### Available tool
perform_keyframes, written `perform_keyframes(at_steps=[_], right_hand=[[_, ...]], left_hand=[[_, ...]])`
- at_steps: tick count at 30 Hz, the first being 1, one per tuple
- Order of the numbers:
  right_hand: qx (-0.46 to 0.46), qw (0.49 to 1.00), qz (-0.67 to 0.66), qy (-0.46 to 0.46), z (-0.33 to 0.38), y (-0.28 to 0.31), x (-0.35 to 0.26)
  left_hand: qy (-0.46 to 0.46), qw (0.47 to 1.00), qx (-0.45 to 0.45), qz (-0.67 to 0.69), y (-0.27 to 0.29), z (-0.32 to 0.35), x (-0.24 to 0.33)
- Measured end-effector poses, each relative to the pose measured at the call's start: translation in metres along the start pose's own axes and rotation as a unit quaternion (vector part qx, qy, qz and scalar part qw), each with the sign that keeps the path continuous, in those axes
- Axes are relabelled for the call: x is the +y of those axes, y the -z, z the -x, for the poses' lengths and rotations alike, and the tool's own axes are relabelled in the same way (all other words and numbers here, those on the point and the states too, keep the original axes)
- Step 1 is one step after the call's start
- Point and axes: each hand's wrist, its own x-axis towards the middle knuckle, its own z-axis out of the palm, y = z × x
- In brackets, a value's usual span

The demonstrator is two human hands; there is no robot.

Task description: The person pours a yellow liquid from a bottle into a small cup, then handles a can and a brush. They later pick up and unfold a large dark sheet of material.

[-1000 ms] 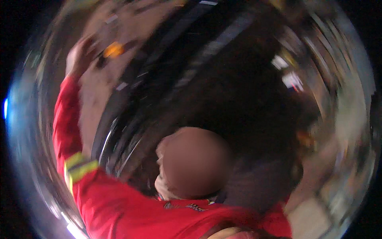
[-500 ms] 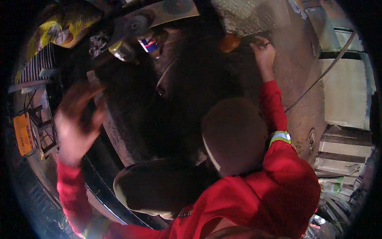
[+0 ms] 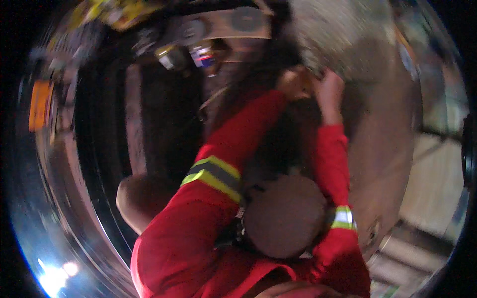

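My left hand (image 3: 295,83) and my right hand (image 3: 330,89) are close together at the upper right, by the near edge of a pale, textured sheet (image 3: 343,35). Both are blurred. The right hand's fingers are bent together at a small dark thing, too unclear to name. The left hand looks rounded, its fingers curled in; what lies within it is hidden. The orange thing seen earlier by the right hand cannot be told apart from my left hand.
Two jars or cans (image 3: 171,58) (image 3: 202,55) stand at the upper left, before a board (image 3: 226,24) with round dark discs. An orange box (image 3: 40,106) is at the far left. My knees (image 3: 285,216) (image 3: 136,201) fill the lower middle.
My left hand has swung from the far left, where it was raised with fingers apart, across to my right hand. The view has shifted. The orange thing no longer shows clearly.
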Motion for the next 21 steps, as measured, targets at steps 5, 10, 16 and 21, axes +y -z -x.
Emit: perform_keyframes(at_steps=[5,10,16,21], right_hand=[[0.078,0.993,-0.042,0.084,-0.002,0.012,-0.023],[-0.055,0.977,-0.179,0.104,0.002,0.127,-0.162],[-0.192,0.951,-0.157,0.186,0.050,0.267,-0.371],[-0.306,0.912,-0.155,0.226,0.150,0.355,-0.536]], left_hand=[[0.102,0.991,0.004,-0.091,0.069,-0.005,0.075],[0.153,0.970,0.186,0.031,0.213,0.032,0.191],[0.248,0.898,0.362,0.036,0.373,0.126,0.346],[0.304,0.825,0.474,-0.039,0.470,0.236,0.461]])
